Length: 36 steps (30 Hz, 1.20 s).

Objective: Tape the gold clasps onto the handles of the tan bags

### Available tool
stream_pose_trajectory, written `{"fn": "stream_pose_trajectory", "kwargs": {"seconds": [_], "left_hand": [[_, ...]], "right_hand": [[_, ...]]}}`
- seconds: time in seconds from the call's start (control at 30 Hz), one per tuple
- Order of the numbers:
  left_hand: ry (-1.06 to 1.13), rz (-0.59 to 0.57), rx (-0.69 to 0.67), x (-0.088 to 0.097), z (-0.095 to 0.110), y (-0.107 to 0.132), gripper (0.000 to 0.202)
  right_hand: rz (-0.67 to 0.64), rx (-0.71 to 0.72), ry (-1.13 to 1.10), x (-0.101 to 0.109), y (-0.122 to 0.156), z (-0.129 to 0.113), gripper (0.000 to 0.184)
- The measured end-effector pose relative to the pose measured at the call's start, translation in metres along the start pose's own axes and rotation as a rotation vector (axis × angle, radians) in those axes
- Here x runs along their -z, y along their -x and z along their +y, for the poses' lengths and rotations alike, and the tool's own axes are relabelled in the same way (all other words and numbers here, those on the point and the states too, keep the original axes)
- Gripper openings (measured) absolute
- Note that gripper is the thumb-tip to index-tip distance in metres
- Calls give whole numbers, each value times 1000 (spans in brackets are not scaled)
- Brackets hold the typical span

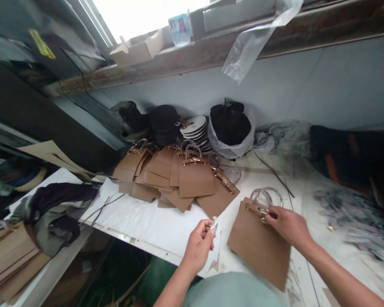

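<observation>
A brown bag panel [259, 243] lies flat on the table in front of me, with clear looped handles [269, 197] and gold metal hardware [257, 209] along its top edge. My right hand [289, 226] is closed at the right end of that hardware, thumb and fingers pinched on it. To the left, my left hand [200, 245] is raised over the table edge, pinching a small white piece [213, 224] whose kind I cannot make out. Beyond it lies a heap of similar brown bag panels [195, 181] with clear handles and gold hardware.
Behind the heap stand a stack of white-edged reels [195, 128], black rolls [163, 123] and a plastic bag with black material [230, 128]. Grey scraps [348, 213] lie at right. More brown panels [13, 264] and dark cloth [57, 209] are at left.
</observation>
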State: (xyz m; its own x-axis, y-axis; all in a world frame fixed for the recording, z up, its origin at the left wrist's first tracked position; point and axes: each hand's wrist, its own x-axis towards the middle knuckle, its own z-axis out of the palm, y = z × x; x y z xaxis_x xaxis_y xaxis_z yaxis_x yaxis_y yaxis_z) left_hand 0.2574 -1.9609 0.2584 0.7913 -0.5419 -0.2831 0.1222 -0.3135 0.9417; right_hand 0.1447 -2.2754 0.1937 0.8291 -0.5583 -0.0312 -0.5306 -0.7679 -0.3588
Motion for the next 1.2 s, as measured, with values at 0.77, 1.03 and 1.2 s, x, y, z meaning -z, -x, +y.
{"fn": "stream_pose_trajectory", "kwargs": {"seconds": [0.77,1.03,1.2], "left_hand": [[-376,-156,-205,-7,26,-23,33],[-106,-229,42,26,5,-65,21],[92,-191,235,29,-2,-93,20]], "right_hand": [[-167,258,-718,16,39,-141,15],[-167,256,-606,-13,12,-172,13],[-197,199,-628,-15,-13,-187,13]]}}
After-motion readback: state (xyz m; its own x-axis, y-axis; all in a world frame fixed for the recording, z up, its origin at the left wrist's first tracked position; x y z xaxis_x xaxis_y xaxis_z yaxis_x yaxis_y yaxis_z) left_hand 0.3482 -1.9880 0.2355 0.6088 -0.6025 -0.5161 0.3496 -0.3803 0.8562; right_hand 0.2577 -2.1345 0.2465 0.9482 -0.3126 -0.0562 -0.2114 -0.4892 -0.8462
